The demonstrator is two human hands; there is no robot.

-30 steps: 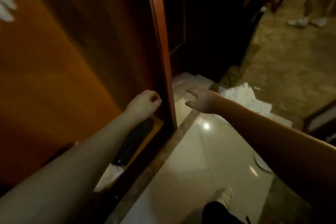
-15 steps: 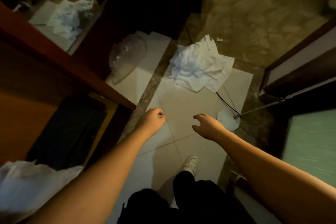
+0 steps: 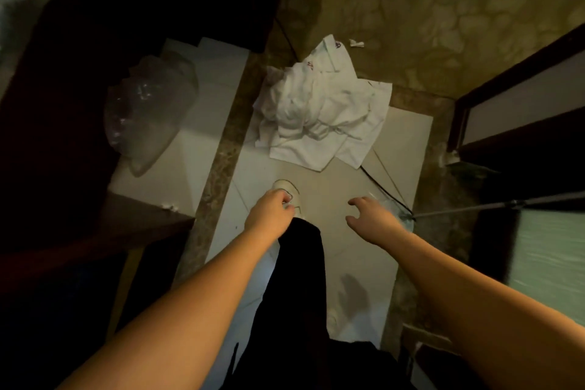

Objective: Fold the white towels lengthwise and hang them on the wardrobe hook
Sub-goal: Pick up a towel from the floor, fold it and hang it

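A crumpled heap of white towels [image 3: 319, 111] lies on the pale floor tiles ahead of me. My left hand [image 3: 269, 212] hangs over my white shoe [image 3: 289, 191], fingers curled, holding nothing. My right hand [image 3: 372, 220] is stretched forward beside it, fingers loosely spread and empty. Both hands are short of the heap and apart from it. The wardrobe hook is out of view.
A clear plastic bag [image 3: 148, 111] lies on the tiles at the left, beside the dark wardrobe base [image 3: 95, 228]. A black cable [image 3: 389, 190] runs from under the towels to a round white base [image 3: 402, 218]. A door frame [image 3: 512, 79] stands at the right.
The view swung from the wardrobe's inside down to the floor. Both hands came away from the wardrobe edge and now reach toward the towel heap; my foot has stepped forward.
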